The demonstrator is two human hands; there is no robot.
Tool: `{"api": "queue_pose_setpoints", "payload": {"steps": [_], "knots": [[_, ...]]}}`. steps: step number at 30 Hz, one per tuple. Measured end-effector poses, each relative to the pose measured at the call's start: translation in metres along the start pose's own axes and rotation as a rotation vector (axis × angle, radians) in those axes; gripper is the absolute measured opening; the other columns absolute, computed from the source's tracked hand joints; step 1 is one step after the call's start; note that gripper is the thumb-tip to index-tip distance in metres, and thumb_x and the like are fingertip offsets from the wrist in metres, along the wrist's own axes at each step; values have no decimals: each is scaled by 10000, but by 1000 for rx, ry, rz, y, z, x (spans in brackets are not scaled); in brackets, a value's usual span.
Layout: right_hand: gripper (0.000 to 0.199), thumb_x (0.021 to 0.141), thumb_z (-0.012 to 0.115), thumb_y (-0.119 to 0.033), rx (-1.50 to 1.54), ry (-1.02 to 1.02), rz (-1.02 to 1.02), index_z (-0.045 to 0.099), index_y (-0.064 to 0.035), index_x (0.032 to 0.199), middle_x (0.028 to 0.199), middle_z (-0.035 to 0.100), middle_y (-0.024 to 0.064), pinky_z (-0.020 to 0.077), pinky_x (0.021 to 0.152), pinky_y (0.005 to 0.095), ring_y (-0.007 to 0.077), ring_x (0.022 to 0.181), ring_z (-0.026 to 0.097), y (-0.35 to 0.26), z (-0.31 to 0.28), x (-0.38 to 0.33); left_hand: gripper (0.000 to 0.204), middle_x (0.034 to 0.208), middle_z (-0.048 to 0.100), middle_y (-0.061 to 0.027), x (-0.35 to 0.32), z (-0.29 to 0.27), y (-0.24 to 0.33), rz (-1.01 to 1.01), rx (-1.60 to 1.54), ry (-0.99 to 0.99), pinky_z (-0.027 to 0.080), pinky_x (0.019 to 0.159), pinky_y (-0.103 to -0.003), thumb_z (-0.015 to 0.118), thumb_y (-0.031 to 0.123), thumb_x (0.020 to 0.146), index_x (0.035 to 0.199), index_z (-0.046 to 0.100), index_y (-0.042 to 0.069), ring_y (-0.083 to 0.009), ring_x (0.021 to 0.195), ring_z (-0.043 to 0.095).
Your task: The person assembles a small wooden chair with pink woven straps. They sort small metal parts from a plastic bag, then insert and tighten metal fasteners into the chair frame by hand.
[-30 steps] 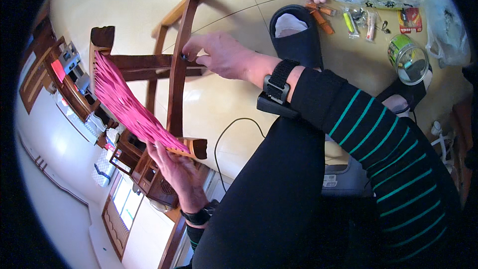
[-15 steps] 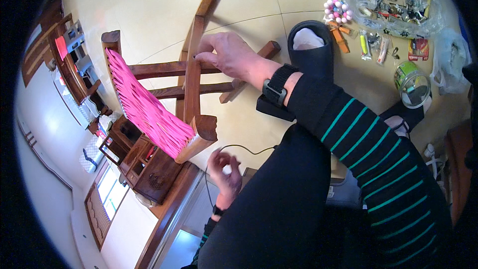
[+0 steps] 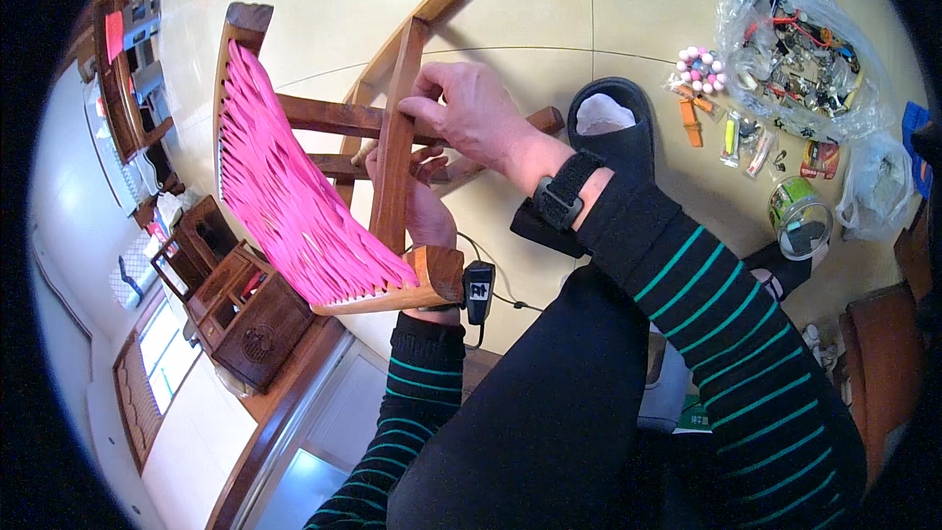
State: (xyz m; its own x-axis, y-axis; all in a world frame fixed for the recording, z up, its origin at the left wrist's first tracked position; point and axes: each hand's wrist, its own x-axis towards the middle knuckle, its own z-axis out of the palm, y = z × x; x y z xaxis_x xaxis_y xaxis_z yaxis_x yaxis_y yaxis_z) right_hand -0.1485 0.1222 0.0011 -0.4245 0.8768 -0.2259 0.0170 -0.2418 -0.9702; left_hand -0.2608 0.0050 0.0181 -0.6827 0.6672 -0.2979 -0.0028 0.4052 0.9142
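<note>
A wooden folding stool (image 3: 391,182) with a seat of woven pink cord (image 3: 285,186) lies tipped on its side in front of me. My right hand (image 3: 476,118) is closed at the stool's upright wooden bar, its thumb and fingers pinching the bar's edge near a crosspiece. Behind that same bar, my left hand (image 3: 430,214) reaches up from below, fingers curled beside the crosspiece. The bar covers part of this hand, and a small tan tip shows at its far side; what it holds is hidden. A black strap with a buckle (image 3: 561,198) circles my right wrist.
At the upper right lie a clear bag of small hardware (image 3: 800,64), a bead cluster (image 3: 700,71), orange pieces (image 3: 691,123) and small packets. A clear jar (image 3: 800,221) stands near my foot in a black slipper (image 3: 628,142). Wooden furniture (image 3: 250,319) is at left.
My left hand has come up from below the stool to behind its bar, its fingers curling in. The stool's seat has tilted and shifted slightly. My right hand stays at the bar.
</note>
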Motion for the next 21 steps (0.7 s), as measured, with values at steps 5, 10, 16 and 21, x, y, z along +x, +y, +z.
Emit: {"api": "queue_pose_setpoints", "payload": {"steps": [5, 10, 16, 21], "knots": [[222, 832, 698, -232, -57, -93, 71, 699, -14, 877, 891, 690, 195, 528, 774, 420, 354, 857, 673, -4, 1, 6, 332, 1062, 649, -86, 8, -14, -8, -179, -559, -17, 554, 759, -320, 616, 279, 976, 1219, 573, 57, -200, 882, 631], [169, 828, 703, -218, 209, -76, 101, 705, -61, 890, 1022, 682, 156, 506, 856, 370, 283, 967, 652, -2, -10, 0, 208, 982, 671, -118, 12, -18, 0, -378, -1076, -13, 523, 722, -312, 600, 137, 945, 1111, 634, 17, -207, 870, 617], [356, 832, 742, -346, 81, -85, 204, 720, -6, 934, 860, 711, 166, 524, 714, 401, 293, 774, 676, 1, -5, -4, 212, 1014, 678, -111, 11, -14, 3, -408, -970, 96, 514, 710, -322, 579, 164, 953, 1116, 634, 41, -207, 888, 624], [325, 844, 727, -326, 94, -85, 75, 711, -12, 926, 825, 692, 156, 519, 721, 386, 285, 790, 666, 5, -1, -2, 203, 1000, 679, -89, 9, -10, 11, -391, -961, 51, 494, 691, -314, 592, 173, 940, 1099, 641, 56, -200, 860, 611]]}}
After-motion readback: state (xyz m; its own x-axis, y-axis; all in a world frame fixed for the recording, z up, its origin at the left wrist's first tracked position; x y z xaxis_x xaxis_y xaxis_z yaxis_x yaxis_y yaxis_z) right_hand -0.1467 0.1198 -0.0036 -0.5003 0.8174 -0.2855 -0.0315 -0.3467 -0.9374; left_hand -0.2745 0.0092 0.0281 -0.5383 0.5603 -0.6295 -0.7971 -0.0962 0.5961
